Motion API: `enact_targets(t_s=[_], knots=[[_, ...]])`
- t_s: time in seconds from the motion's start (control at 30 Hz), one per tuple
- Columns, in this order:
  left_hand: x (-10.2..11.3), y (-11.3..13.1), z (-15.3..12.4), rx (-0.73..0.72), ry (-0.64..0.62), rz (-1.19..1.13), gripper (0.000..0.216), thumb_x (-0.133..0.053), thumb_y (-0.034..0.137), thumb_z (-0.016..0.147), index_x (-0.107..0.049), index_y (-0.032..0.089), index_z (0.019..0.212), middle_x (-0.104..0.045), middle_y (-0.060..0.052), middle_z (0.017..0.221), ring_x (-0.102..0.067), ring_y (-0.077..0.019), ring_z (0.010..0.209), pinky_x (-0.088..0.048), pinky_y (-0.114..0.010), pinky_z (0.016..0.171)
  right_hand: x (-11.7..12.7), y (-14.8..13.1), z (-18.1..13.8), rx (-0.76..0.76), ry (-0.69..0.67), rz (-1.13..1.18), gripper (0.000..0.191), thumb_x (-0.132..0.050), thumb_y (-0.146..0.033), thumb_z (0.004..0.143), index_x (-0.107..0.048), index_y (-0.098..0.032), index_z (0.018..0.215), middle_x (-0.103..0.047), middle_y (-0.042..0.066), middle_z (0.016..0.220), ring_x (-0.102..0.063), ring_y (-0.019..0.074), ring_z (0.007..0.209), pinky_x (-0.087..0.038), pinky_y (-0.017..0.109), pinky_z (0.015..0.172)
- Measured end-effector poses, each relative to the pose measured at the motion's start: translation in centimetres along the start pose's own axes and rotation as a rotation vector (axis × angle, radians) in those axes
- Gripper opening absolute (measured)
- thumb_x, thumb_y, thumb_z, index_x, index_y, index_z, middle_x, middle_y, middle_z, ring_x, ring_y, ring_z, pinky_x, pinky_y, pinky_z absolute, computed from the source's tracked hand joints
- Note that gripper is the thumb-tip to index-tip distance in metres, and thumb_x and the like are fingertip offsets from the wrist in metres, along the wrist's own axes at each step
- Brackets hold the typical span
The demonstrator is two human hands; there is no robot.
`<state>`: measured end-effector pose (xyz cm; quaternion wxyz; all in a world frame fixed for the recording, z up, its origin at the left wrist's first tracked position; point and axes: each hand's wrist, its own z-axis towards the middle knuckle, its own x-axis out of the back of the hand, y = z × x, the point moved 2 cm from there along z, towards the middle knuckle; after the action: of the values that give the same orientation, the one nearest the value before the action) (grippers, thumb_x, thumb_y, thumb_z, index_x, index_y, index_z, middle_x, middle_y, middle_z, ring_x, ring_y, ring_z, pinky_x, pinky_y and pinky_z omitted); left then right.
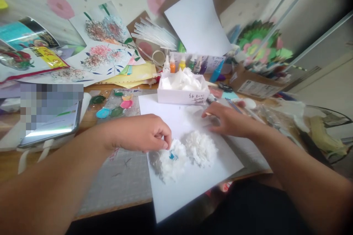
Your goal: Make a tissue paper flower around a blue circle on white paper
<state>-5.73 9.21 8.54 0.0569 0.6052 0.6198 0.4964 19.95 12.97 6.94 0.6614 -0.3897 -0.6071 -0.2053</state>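
Note:
On a white sheet of paper (pixel 179 198) two fluffy round clusters of white paper scraps lie side by side. The left cluster (pixel 168 167) has a small blue spot near its top, while the right cluster (pixel 201 148) is all white. My left hand (pixel 150 134) is just above the left cluster, fingertips pinched together; what they hold, if anything, is hidden. Over the sheet's right side, beyond the right cluster, my right hand (pixel 227 119) has its thumb and fingers apart, slightly blurred. A white box (pixel 179 96) heaped with white paper scraps (pixel 184 79) stands at the sheet's far edge.
Left of the sheet is a palette (pixel 117 112) with blue, pink and green paint. A tablet (pixel 52 121) leans at the left. Paint bottles (pixel 182 64) line up behind the box. Flower pictures (pixel 99 60) lean at the back, and a cardboard box (pixel 256 84) stands right.

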Motion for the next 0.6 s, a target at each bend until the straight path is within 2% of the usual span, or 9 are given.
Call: enact_targets(t_s=[0.1,0.17,0.27,0.4,0.5,0.6], knots=[[0.0,0.3,-0.1,-0.026,-0.041,0.016,0.020,-0.050,0.028,0.076,-0.068,0.021,0.084,-0.055,0.003,0.059,-0.049,-0.0085,0.050,-0.034,-0.018,0.047,-0.6,0.2,0.0,0.022,0.056,-0.060,0.008,-0.055,-0.015,0.075,-0.061,-0.016,0.080,-0.056,0.007,0.090,-0.057,0.0189,0.082,-0.044,0.032,0.077],[-0.1,0.3,-0.1,-0.028,-0.051,0.030,0.022,-0.050,0.028,0.076,-0.069,0.022,0.087,-0.056,0.003,0.058,-0.050,-0.0084,0.049,-0.034,-0.018,0.048,-0.7,0.1,0.0,0.021,0.107,-0.066,0.009,-0.053,-0.016,0.077,-0.059,-0.017,0.070,-0.056,0.006,0.083,-0.056,0.0182,0.077,-0.044,0.032,0.072],[-0.1,0.2,0.0,-0.020,-0.043,0.042,0.023,-0.051,0.027,0.076,-0.069,0.023,0.090,-0.058,0.003,0.059,-0.049,-0.0079,0.048,-0.033,-0.018,0.047,0.0,-1.4,-0.3,0.009,0.208,0.035,0.006,-0.057,-0.018,0.077,-0.059,-0.019,0.071,-0.057,0.003,0.079,-0.055,0.0165,0.072,-0.044,0.029,0.064],[-0.3,0.2,0.1,-0.036,-0.013,0.039,0.027,-0.052,0.028,0.075,-0.068,0.024,0.096,-0.060,0.003,0.064,-0.048,-0.0080,0.049,-0.032,-0.018,0.046,1.1,-5.1,-1.3,0.036,0.336,0.155,0.005,-0.060,-0.016,0.074,-0.060,-0.020,0.072,-0.057,0.001,0.075,-0.053,0.0140,0.066,-0.042,0.027,0.057],[-0.4,0.3,0.1,-0.041,-0.019,0.046,0.029,-0.053,0.027,0.074,-0.068,0.022,0.098,-0.059,0.003,0.062,-0.049,-0.0086,0.049,-0.033,-0.019,0.047,1.0,-7.4,-1.5,0.141,0.367,0.204,0.008,-0.058,-0.013,0.074,-0.061,-0.020,0.071,-0.057,0.002,0.075,-0.054,0.0140,0.068,-0.042,0.027,0.059],[-0.5,0.5,0.1,-0.066,-0.061,0.060,0.031,-0.054,0.025,0.074,-0.068,0.022,0.101,-0.059,0.003,0.061,-0.047,-0.0082,0.049,-0.033,-0.018,0.048,0.4,-8.6,-1.4,0.163,0.348,0.250,0.010,-0.058,-0.009,0.073,-0.062,-0.019,0.072,-0.056,0.002,0.075,-0.053,0.0129,0.065,-0.042,0.025,0.056]])
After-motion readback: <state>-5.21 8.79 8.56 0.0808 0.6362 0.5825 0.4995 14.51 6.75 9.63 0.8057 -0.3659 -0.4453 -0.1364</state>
